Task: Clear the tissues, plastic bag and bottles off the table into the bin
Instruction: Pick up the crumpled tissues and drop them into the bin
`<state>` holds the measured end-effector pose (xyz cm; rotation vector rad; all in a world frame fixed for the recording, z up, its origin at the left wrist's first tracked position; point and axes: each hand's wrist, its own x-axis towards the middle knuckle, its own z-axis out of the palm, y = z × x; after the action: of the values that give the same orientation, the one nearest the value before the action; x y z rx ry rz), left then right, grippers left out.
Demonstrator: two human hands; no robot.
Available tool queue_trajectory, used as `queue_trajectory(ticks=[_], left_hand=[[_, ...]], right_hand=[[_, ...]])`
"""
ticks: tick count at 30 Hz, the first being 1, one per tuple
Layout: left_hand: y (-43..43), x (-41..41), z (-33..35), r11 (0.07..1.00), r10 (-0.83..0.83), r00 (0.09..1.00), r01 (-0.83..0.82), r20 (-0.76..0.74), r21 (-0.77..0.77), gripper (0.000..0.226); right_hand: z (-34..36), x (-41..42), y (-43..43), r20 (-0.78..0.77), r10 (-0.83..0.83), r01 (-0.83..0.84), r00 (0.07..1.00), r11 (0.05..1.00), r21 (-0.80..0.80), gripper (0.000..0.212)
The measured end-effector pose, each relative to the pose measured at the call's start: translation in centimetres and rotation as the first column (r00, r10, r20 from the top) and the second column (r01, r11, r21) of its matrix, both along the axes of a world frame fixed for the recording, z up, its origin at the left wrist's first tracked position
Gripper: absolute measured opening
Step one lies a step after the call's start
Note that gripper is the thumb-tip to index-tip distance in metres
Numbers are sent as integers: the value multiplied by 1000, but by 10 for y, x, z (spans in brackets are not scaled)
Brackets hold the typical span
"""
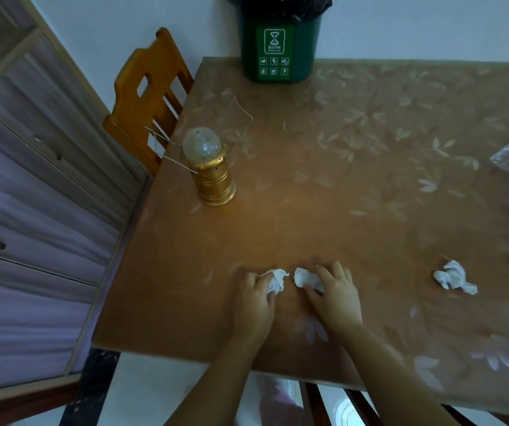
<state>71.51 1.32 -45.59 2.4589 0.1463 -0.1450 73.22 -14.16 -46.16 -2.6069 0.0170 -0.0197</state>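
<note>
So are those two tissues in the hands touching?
Apart. In the head view a strip of bare table shows between the left tissue, pinched by the left hand, and the right tissue held by the right hand.

A gold camping lantern point(213, 176) with a clear domed bulb on top stands upright near the left edge of the desk point(339, 204), its thin wire handles point(242, 124) swung out to either side. The desk wears a brown cover printed with pale leaves. A glossy orange-brown wooden chair point(142, 96) is tucked in at the far left corner, beside a wood-framed cabinet point(32, 179) with pale drawer fronts and metal pulls. A plain white wall point(431, 26) runs behind
</note>
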Motion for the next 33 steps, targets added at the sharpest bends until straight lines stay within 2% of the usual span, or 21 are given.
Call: queue_trajectory(ticks=[4, 11, 14, 18, 24, 27, 31, 33], left_hand=[[1, -4, 0, 997, 23, 1000, -24, -8, -70, 19], [16, -13, 17, 957, 178, 983, -183, -43, -227, 17], [31, -16, 35, 907, 256, 966, -250, -27, -339, 20], [59, -21, 67, 865, 337, 938, -278, 74, -419, 24], [132, -38, 117, 799, 416, 897, -281, 151, -531, 27], [182, -51, 139, 783, 453, 872, -288, 188, -551, 31], [261, -64, 164, 794, 445, 849, -226, 285, -564, 35], [302, -66, 174, 809, 436, 837, -205, 330, -551, 35]], right_hand=[[-3, -7, 3, 2, 12, -12, 1000, 1000, -8, 24], [5, -17, 13, -46, -50, 53, 998, 996, 74, 12], [23, -14, 29, -2, -47, 46, 999, 988, 147, 12], [56, -8, 62, 90, 2, -24, 996, 969, 248, 13], [116, -3, 141, 168, 46, -106, 985, 923, 370, 10], [146, -9, 192, 232, 84, -174, 969, 899, 401, 23], [174, -19, 263, 276, 90, -205, 957, 882, 423, 22], [186, -23, 300, 316, 95, -232, 944, 873, 430, 31]])
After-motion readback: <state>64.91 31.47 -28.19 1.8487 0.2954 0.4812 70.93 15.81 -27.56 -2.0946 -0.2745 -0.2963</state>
